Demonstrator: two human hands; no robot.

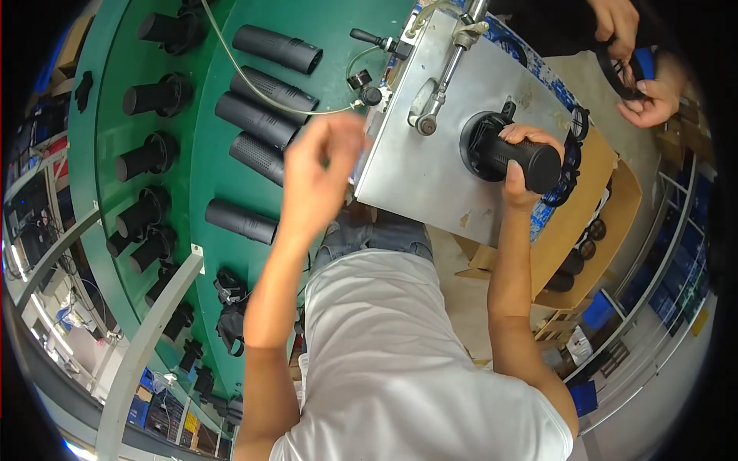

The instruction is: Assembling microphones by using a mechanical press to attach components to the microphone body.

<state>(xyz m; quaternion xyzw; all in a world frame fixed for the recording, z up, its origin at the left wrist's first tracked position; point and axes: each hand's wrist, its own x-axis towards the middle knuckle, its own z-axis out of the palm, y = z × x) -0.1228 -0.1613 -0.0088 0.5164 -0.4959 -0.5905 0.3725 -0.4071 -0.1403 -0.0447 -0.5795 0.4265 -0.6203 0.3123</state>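
Note:
My right hand is wrapped round a black plastic cylinder with a wide round collar at its base. The cylinder sits over the metal plate of a bench fixture, its closed end tilted toward me. My left hand is raised between the plate and the green table, fingers curled. Motion smears it, so whether anything is in it I cannot make out. Nearest to it are several black tubes, some perforated, lying on the green table.
A metal toggle lever and a hand valve with a clear hose stand at the plate. A co-worker's hands hold a black ring part. Collared black cylinders line the left conveyor; a cardboard box holds more parts.

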